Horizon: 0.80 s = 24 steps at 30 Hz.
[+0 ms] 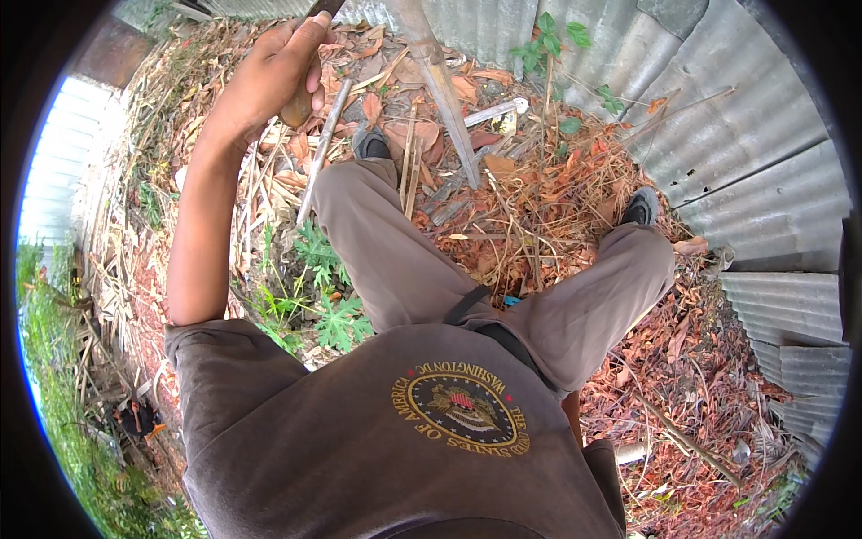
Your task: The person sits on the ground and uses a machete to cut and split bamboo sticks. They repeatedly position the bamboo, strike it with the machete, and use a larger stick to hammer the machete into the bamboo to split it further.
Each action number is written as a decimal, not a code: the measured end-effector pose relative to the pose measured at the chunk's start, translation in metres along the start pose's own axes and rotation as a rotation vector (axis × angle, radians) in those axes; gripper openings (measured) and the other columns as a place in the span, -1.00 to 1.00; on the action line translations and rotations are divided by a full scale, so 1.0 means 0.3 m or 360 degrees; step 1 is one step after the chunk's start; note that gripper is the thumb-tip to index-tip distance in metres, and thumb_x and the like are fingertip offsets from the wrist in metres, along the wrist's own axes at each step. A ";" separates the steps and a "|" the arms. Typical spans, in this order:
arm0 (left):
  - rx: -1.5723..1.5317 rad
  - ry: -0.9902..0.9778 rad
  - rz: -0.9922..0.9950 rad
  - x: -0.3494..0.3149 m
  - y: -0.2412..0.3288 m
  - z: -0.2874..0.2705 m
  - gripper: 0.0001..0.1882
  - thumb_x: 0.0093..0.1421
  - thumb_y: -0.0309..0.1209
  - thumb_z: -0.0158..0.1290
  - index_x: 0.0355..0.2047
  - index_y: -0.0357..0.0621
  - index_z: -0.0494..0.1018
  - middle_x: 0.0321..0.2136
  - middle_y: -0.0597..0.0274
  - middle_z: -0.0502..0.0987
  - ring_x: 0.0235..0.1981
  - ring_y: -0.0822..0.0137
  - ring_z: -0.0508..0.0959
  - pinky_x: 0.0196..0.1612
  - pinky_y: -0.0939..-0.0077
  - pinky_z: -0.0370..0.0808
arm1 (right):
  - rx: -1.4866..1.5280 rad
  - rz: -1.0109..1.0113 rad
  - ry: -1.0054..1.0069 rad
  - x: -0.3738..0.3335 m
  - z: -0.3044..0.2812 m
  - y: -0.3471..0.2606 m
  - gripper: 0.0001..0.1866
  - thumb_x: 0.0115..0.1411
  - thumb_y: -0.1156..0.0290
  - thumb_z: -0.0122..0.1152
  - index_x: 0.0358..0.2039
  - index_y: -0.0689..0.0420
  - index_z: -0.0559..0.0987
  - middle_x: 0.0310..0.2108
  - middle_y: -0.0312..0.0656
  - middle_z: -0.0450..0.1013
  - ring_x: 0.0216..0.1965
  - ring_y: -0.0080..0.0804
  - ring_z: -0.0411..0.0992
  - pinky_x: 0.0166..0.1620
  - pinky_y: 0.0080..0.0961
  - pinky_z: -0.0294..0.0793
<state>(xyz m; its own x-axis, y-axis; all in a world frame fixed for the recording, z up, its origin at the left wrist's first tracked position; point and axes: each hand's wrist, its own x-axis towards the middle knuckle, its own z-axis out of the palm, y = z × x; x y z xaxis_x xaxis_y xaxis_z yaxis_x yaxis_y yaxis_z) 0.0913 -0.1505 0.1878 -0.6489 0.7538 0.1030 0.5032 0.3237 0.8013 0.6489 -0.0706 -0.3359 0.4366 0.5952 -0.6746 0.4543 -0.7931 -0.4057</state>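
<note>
My left arm is raised on the left side, and my left hand [274, 72] is closed around a wooden-handled tool [296, 110]. The handle's rounded brown end sticks out below my fingers. Its dark upper part passes my thumb and is cut off by the top edge, so the tool's kind is not shown. To the right of this hand a pale wooden pole [440, 85] slants down between my feet, apart from my fingers. Of my right arm only a sliver of skin [572, 413] shows beside my shirt; the right hand is out of sight.
My legs are spread over dry leaves [682, 377] and twigs. Grey corrugated metal sheets [736, 135] stand along the right and far side. A thin stick [323, 153] lies near my left foot. Green leafy plants [341, 323] grow by my left leg.
</note>
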 end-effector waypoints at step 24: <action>-0.0440 0.0258 -0.0208 -0.205 -0.185 -0.094 -0.62 0.40 -0.14 -0.19 -0.16 -0.27 0.36 -0.72 0.35 0.18 -0.72 0.45 0.30 -0.61 0.57 0.35 | 0.1968 0.1029 -0.1944 -1.109 1.130 -1.072 0.13 -0.01 -0.42 0.09 0.23 0.36 0.11 0.11 0.09 0.26 0.14 -0.02 0.30 0.15 -0.01 0.34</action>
<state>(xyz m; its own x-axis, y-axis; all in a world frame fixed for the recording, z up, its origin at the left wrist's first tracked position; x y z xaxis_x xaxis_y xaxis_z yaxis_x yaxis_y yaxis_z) 0.0871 -0.2307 0.1536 -0.7912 0.6083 0.0637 0.2506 0.2275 0.9410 0.0944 -0.0573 -0.1900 -0.6992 0.2322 -0.6761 -0.5352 -0.7971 0.2797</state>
